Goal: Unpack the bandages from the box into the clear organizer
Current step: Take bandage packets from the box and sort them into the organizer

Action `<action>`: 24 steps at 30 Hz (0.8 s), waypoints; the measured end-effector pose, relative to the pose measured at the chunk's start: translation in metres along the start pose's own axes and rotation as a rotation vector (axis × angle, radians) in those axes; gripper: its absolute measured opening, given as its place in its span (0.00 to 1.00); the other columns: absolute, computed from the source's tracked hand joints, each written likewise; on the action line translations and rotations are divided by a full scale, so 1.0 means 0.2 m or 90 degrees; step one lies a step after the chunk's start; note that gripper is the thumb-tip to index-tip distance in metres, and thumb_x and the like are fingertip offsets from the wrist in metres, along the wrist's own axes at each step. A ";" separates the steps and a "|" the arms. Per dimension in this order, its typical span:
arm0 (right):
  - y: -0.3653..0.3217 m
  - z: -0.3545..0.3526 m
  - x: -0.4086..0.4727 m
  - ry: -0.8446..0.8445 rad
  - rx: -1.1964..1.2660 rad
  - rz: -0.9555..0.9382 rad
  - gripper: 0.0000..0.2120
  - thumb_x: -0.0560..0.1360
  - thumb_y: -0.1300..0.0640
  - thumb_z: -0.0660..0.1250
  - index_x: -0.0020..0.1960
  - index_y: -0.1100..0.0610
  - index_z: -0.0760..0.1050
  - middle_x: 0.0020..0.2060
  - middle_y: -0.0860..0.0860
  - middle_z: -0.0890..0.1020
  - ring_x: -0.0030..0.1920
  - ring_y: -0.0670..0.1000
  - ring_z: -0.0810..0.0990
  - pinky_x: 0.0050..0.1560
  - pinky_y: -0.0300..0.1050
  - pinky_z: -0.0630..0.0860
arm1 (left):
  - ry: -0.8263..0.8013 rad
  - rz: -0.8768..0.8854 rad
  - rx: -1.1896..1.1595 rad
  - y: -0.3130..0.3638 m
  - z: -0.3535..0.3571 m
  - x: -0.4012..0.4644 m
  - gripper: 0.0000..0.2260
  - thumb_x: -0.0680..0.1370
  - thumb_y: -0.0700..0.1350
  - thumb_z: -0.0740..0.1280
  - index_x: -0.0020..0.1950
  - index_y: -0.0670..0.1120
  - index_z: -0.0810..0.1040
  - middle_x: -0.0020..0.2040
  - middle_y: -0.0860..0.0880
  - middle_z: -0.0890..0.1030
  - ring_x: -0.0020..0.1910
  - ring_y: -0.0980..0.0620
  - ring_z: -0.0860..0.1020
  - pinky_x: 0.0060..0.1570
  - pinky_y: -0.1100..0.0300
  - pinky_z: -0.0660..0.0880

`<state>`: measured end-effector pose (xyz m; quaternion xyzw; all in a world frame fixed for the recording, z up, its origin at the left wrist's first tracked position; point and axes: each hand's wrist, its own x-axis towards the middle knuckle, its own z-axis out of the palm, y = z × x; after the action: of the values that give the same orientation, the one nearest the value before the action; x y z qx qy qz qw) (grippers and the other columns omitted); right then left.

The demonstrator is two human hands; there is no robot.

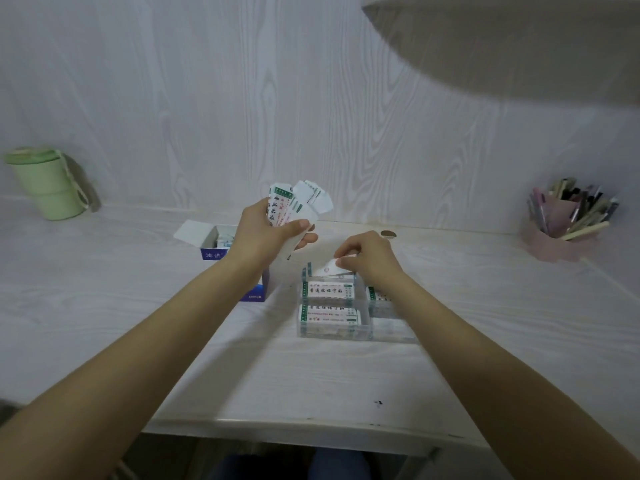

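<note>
My left hand [268,233] grips a small white bandage box [298,206] with green print, raised above the desk with its end flaps open. My right hand [367,256] pinches a few white bandage strips [329,270] just over the back of the clear organizer [346,336]. Two white packs with green ends [329,292] lie in the organizer's left compartments, and a third pack [379,294] shows on the right, partly hidden by my right wrist. A blue carton [216,245] with its lid open stands behind my left forearm and holds more packs.
A green lidded container [48,183] stands at the far left against the wall. A pink pen holder [561,225] full of pens sits at the far right. The white desk [104,306] ends at a front edge near me. A lamp shade [519,39] overhangs the upper right.
</note>
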<state>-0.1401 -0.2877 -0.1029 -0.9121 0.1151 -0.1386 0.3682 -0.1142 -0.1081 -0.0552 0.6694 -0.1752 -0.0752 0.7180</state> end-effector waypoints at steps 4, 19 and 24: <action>-0.01 0.06 0.03 -0.015 -0.163 0.002 0.05 0.72 0.60 0.72 0.48 0.57 0.82 0.45 0.52 0.83 0.47 0.51 0.80 0.49 0.46 0.78 | -0.010 0.006 -0.004 -0.02 0.00 0.02 0.09 0.74 0.33 0.69 0.49 0.46 0.76 0.41 0.47 0.83 0.36 0.52 0.84 0.36 0.63 0.80; -0.08 0.06 0.09 -0.187 -0.298 -0.002 0.07 0.74 0.57 0.69 0.50 0.56 0.82 0.48 0.52 0.83 0.49 0.53 0.80 0.53 0.48 0.78 | -0.023 0.007 0.005 -0.02 -0.01 0.03 0.09 0.74 0.33 0.69 0.50 0.45 0.75 0.41 0.47 0.83 0.35 0.53 0.84 0.34 0.64 0.79; -0.11 0.04 0.09 -0.216 -0.294 0.013 0.09 0.75 0.63 0.64 0.50 0.62 0.82 0.38 0.53 0.82 0.40 0.53 0.79 0.40 0.43 0.74 | -0.024 0.013 0.005 -0.02 -0.02 0.03 0.10 0.74 0.34 0.69 0.47 0.48 0.75 0.40 0.49 0.83 0.35 0.54 0.84 0.34 0.64 0.79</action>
<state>-0.1176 -0.2736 -0.0900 -0.9808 0.0898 0.0496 0.1660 -0.1066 -0.1074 -0.0579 0.6688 -0.1962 -0.0798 0.7126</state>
